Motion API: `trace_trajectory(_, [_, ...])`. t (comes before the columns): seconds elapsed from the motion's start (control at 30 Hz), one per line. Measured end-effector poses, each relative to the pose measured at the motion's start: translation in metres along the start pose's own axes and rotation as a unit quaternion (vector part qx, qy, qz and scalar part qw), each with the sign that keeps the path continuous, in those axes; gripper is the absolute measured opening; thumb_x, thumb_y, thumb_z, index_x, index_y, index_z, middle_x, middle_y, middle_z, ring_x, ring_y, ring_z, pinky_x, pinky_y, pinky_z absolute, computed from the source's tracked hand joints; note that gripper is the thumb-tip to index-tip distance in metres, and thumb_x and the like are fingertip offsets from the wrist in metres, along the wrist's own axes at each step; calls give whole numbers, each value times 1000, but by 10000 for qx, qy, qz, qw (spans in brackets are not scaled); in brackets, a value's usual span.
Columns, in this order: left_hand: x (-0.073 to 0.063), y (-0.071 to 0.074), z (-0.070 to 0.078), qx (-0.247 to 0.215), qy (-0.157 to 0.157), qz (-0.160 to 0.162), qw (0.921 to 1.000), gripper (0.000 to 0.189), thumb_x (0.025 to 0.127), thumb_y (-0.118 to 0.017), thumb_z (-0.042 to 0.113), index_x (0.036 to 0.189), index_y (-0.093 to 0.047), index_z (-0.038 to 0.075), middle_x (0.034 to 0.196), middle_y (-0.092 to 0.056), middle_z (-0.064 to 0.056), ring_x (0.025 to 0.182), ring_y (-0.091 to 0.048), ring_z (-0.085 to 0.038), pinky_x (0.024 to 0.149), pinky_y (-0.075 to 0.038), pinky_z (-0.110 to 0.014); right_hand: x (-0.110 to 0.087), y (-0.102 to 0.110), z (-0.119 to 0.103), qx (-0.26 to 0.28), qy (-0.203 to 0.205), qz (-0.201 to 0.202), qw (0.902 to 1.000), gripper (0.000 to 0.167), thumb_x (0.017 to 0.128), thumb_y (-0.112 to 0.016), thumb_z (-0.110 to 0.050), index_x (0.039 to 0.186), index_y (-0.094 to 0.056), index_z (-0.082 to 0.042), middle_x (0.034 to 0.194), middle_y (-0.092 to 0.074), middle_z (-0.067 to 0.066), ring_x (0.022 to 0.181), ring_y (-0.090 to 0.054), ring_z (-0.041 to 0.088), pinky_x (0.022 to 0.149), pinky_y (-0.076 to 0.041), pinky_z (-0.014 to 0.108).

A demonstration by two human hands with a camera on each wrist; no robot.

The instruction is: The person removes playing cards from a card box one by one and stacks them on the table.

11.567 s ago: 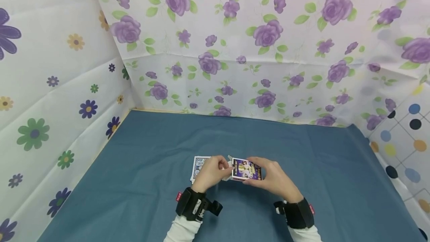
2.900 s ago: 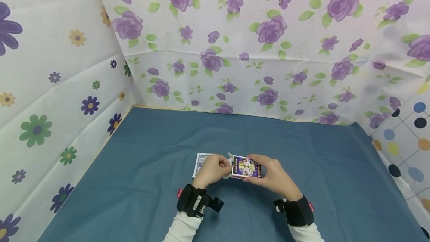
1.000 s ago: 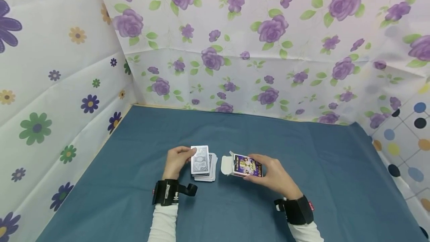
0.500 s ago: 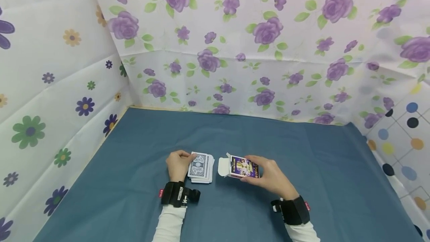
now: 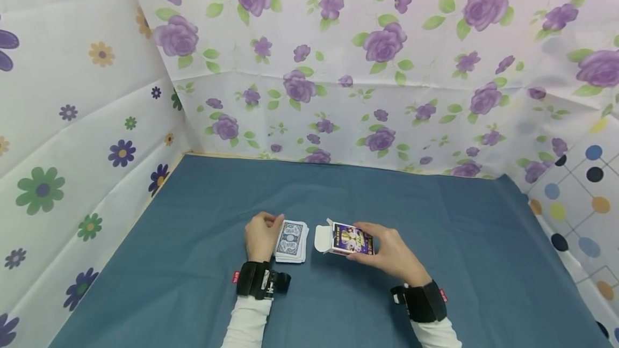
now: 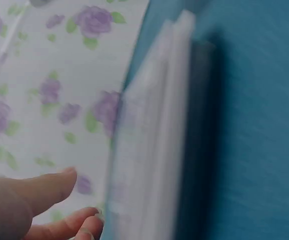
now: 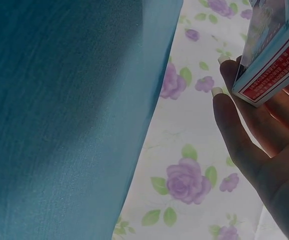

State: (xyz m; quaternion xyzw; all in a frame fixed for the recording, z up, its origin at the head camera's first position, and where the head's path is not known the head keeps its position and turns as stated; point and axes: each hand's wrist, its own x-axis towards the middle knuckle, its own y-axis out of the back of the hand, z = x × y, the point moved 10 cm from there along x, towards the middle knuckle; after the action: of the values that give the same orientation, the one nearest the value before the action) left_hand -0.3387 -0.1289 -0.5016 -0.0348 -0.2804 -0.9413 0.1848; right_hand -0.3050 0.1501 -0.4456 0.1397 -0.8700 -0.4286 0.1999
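A stack of playing cards [image 5: 291, 239], blue-and-white backs up, lies on the blue cloth, its edges slightly uneven. Along its left side is my left hand [image 5: 261, 237]; in the left wrist view the thumb [image 6: 57, 187] stands apart from the blurred cards [image 6: 152, 135], with the fingertips [image 6: 92, 220] close to them. Whether they touch cannot be told. To the right, my right hand [image 5: 395, 255] grips a purple card box [image 5: 353, 239] between thumb and fingers, its white flap [image 5: 323, 238] hanging open toward the stack. The right wrist view shows the box's red end panel [image 7: 277, 70].
Blue cloth [image 5: 367, 197] covers the table. Flowered sheets [image 5: 348, 58] hang behind it and at the left [image 5: 87, 165], and a dotted sheet [image 5: 570, 203] borders the right. A narrow gap separates the stack from the box flap.
Earlier my left hand was at the box mouth, then carried cards left onto the stack. It has since let go and lies beside them. The right hand still holds the box in place.
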Motion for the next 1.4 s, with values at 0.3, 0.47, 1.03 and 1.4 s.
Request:
trace_trajectory(0.3, [-29, -36, 86, -781, -1427, -2188, 9621, 14, 91, -68, 26, 91, -72, 13, 82, -68, -3, 70, -60, -11, 61, -48, -30, 1, 2, -4, 94, 53, -81, 9999, 69, 78, -75, -51, 131, -60, -10, 128, -64, 8, 110, -64, 22, 81, -53, 35])
trace_trajectory(0.47, [-51, -37, 114, -409, -1025, -2666, 9575, 12, 87, -71, 15, 86, -68, 4, 74, -64, -7, 59, -54, -11, 54, -43, -25, 0, 4, -10, 153, 116, -45, 9998, 69, 78, -76, -50, 132, -59, -10, 129, -63, 8, 112, -64, 23, 81, -53, 35])
trace_trajectory(1.03, [-54, -46, 102, -1063, -375, -3381, 9343, 21, 90, -67, 14, 76, -68, -2, 65, -63, -7, 55, -54, -20, 49, -33, -25, 0, 7, -18, 137, 230, 28, 9996, 67, 78, -77, -46, 133, -59, -12, 129, -63, 9, 111, -64, 23, 80, -54, 37])
trace_trajectory(1.4, [-46, -34, 90, -1408, -77, -3851, 9121, 20, 97, -57, 14, 86, -59, -2, 60, -61, -6, 56, -59, -22, 50, -33, -25, 1, 6, -16, 138, 224, 7, 9997, 69, 78, -77, -47, 132, -59, -8, 128, -64, 9, 107, -64, 22, 78, -53, 41])
